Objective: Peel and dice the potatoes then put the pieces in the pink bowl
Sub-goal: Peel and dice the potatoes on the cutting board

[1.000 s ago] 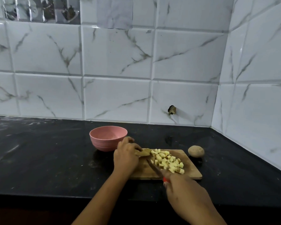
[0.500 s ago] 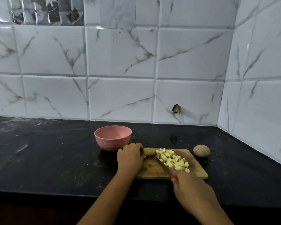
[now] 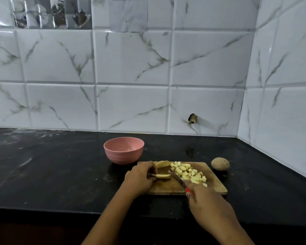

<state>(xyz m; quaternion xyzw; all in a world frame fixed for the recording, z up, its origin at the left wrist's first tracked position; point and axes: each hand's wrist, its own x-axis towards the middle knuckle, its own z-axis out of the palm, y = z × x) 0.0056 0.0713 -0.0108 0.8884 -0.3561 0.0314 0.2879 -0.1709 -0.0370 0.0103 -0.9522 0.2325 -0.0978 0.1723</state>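
Potato slice [image 3: 163, 176]: on board [image 3: 217, 186], long axis left-right, left end pinched by my left hand [image 3: 140, 177].
Knife [image 3: 177, 179]: just right of slice's free end, blade angled across.
Dice [image 3: 189, 172]: piled right of blade.
Right hand [image 3: 207, 202]: gripping knife handle, nearer me.

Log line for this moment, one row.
stage: dicing | left hand holds potato slice | right hand grips knife | pink bowl: no pieces seen

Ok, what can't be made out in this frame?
Head view throughout.
The knife handle: mostly covered by the right hand.
The pink bowl: bottom hidden behind its near wall.
The paper on the wall: print too small, cropped by top edge.
The left hand: fingertips on the potato slice hidden under the hand.
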